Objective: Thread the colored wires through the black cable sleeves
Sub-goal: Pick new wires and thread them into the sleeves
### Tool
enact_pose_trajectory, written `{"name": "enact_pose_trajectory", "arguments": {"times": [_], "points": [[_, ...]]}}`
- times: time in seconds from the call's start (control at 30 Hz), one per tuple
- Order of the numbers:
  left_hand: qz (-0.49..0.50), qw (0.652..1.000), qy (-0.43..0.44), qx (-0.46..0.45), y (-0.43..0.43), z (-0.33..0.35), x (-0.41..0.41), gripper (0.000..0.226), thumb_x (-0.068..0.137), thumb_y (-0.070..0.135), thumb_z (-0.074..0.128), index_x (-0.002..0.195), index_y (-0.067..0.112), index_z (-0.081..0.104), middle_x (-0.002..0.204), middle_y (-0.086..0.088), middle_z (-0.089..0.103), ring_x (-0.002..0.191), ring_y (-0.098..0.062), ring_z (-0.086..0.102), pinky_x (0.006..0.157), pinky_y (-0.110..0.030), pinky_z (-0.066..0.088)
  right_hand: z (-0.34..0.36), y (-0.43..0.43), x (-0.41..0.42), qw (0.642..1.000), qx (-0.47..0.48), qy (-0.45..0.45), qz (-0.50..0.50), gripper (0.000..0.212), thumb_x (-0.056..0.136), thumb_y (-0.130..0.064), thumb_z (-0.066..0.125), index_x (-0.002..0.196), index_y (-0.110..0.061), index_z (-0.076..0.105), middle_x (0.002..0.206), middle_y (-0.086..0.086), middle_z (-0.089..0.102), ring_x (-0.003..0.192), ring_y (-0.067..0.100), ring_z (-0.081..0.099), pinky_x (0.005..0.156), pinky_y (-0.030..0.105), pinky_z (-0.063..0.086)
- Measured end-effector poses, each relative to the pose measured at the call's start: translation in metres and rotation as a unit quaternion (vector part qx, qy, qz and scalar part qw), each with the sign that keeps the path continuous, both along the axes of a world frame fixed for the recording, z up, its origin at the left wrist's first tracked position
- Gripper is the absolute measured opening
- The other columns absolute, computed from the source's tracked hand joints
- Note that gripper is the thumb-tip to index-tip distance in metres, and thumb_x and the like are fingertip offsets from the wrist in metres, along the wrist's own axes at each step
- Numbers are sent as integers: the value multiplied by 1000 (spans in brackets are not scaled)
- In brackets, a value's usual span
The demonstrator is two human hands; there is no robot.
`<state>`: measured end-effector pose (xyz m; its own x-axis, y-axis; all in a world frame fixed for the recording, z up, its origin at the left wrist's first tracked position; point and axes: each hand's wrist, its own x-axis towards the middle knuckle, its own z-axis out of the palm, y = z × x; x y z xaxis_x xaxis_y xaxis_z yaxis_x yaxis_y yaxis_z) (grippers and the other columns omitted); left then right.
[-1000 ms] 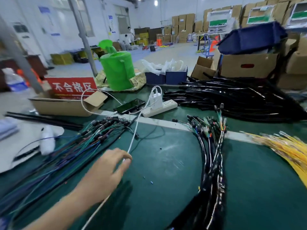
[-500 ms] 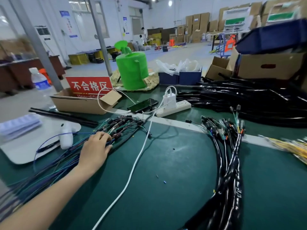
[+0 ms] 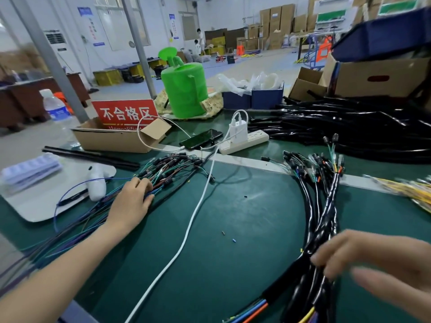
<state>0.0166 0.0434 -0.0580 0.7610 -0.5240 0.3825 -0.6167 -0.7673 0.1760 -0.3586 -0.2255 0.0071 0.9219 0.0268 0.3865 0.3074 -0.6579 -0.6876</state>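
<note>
Left hand (image 3: 131,202) grips the loose thin coloured wires (image 3: 168,169) under its fingers. Right hand (image 3: 373,259) is blurred and apparently slack, touching the glossy black sleeved cable bundle (image 3: 321,206).

Green table (image 3: 233,229) carries colored wires (image 3: 168,169) at 9 o'clock, a sleeved bundle (image 3: 324,217) at 4 o'clock, and black cable sleeves (image 3: 349,127) piled at 2 o'clock. Power strip (image 3: 251,141) and phone (image 3: 201,138) lie at 12 o'clock, cardboard box (image 3: 116,138) at 11 o'clock.

L grip (image 3: 133,202) & R grip (image 3: 384,264) both bare; L forearm (image 3: 70,264) bare all the way to frame edge.
</note>
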Motion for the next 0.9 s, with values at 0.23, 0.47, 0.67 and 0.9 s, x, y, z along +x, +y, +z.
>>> {"name": "enact_pose_trajectory", "arguments": {"times": [0.23,0.47,0.67,0.9], "points": [[-31,998,49,26,10,10,18,20,82,4,67,100,7,61,85,-5,54,71,-24,51,73,-38,47,-51,-24,11,977,85,64,-186,18,78,-25,58,78,-29,75,67,-5,70,58,4,61,58,7,43],[0,1000,15,-16,11,44,35,2,97,15,45,95,15,46,73,-4,61,63,-28,57,63,-39,45,-61,-29,11,972,98,74,-198,17,78,-39,67,83,-26,76,60,0,66,52,4,58,51,6,38],[28,989,135,48,4,63,35,15,96,34,50,99,19,49,79,4,68,76,-20,60,67,-31,41,-57,-30,13,973,115,69,-188,19,75,-41,68,80,-26,77,60,1,66,51,3,57,50,5,38],[72,997,-4,24,-10,119,48,22,97,16,48,90,3,65,84,-20,66,76,-29,57,68,-34,41,-56,-29,11,976,105,81,-175,16,76,-27,60,78,-27,76,63,-1,68,52,2,58,52,5,39]]}}
